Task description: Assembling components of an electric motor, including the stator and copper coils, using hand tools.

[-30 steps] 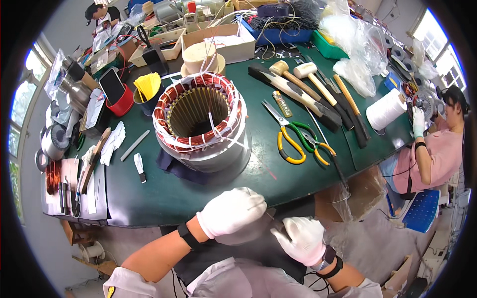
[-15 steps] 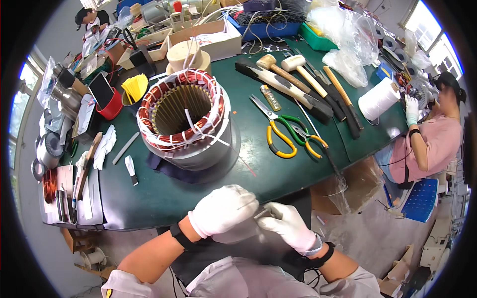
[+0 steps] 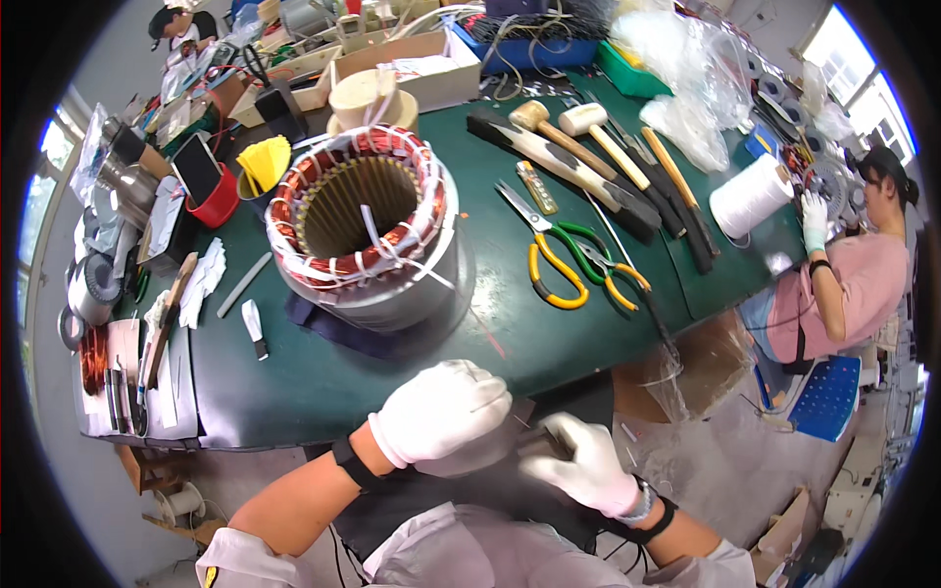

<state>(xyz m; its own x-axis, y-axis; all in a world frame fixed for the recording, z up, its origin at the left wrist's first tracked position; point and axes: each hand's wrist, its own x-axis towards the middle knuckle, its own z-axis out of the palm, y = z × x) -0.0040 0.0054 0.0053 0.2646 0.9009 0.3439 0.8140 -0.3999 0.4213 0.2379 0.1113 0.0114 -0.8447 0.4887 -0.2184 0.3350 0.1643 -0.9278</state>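
Note:
My left hand [image 3: 443, 413], in a white glove, is held just off the table's near edge with its fingers curled together. Whatever lies between those fingers is hidden. Beside it on the right, a little apart, is my right hand [image 3: 585, 465], also gloved. Its fingers are smeared by motion, with a dark gap between thumb and fingers, so I cannot make out any object there. Beyond my hands stands a motor stator [image 3: 377, 299], a grey cylinder with copper windings bound by white cord. A cord end and a thin red strand trail from its right side.
On the green table [image 3: 412, 377] lie scissors [image 3: 542, 245], green-and-yellow pliers [image 3: 610, 265], a utility knife [image 3: 536, 188], mallets [image 3: 608, 142] and a white thread spool [image 3: 751, 196]. A red holder [image 3: 216, 201] stands at left. A co-worker [image 3: 851, 279] sits at right.
My right hand has shifted slightly away from the left, widening the gap between them, and its fingers are now blurred. My left hand has stayed nearly still.

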